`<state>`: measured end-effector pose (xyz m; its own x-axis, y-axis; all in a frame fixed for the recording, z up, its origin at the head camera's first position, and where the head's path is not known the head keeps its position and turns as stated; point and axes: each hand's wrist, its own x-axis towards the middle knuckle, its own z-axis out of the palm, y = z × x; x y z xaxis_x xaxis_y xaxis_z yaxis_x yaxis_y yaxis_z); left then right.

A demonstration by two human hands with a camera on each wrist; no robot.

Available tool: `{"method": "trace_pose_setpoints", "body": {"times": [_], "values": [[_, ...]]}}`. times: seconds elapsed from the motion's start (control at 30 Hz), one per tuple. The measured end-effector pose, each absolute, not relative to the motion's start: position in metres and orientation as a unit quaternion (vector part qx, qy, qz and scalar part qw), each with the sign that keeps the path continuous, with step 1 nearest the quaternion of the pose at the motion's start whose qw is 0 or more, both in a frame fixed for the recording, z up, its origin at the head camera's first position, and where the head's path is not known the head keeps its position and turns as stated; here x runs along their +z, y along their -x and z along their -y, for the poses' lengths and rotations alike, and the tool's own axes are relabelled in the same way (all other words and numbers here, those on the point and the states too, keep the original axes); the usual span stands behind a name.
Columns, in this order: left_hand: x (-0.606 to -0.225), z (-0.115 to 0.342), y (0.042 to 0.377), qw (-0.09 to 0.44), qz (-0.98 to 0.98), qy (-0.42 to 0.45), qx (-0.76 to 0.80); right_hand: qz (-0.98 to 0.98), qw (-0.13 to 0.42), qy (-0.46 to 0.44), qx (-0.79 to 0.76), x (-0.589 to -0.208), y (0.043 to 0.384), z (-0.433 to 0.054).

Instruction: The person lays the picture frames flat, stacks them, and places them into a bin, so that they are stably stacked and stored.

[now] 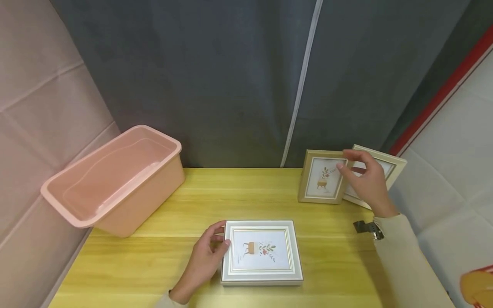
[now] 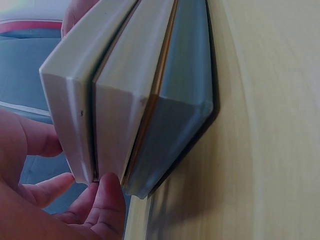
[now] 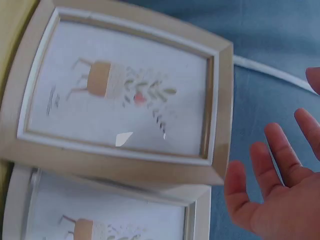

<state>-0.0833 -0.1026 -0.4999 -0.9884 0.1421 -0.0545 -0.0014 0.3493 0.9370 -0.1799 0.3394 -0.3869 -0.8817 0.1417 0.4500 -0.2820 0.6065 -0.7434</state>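
A stack of picture frames lies on the table, topped by a white picture frame (image 1: 259, 272) with a potted-plant print; the left wrist view shows three layered edges (image 2: 125, 90). My left hand (image 1: 206, 256) touches the left side of this stack, fingers loosely bent along the edge. At the back right, a tan picture frame (image 1: 322, 200) stands upright, partly in front of a cream picture frame (image 1: 396, 171) that leans at an angle. Beside the tan frame's upper right corner is my right hand (image 1: 367, 182). Its fingers are spread, apart from the frame in the right wrist view.
A pink plastic bin (image 1: 138, 196) stands at the table's left, against the pale side wall (image 1: 38, 107). A dark grey panel (image 1: 212, 85) closes off the back. A red-edged white panel (image 1: 458, 149) borders the right side, and wood-grain table (image 1: 154, 269) surrounds the stack.
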Motion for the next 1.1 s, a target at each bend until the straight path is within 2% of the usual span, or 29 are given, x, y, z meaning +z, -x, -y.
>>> {"method": "trace_pose_setpoints", "body": {"times": [0.3,0.53,0.6,0.93,1.1], "values": [[-0.501,0.105,0.087,0.058,-0.815,-0.050,0.574,0.901,0.250,-0.025,0.354,-0.388,0.201,-0.354],[-0.502,0.105,0.085,0.067,-0.814,-0.050,0.575,0.918,0.160,-0.048,0.360,-0.397,0.211,-0.364],[-0.502,0.105,0.085,0.067,-0.814,-0.052,0.574,0.918,0.150,-0.057,0.362,-0.399,0.213,-0.365],[-0.503,0.106,0.087,0.071,-0.816,-0.054,0.571,0.920,0.184,-0.063,0.341,-0.409,0.216,-0.363],[-0.504,0.104,0.088,0.069,-0.816,-0.057,0.571,0.920,0.184,-0.071,0.338,-0.410,0.214,-0.366]]}}
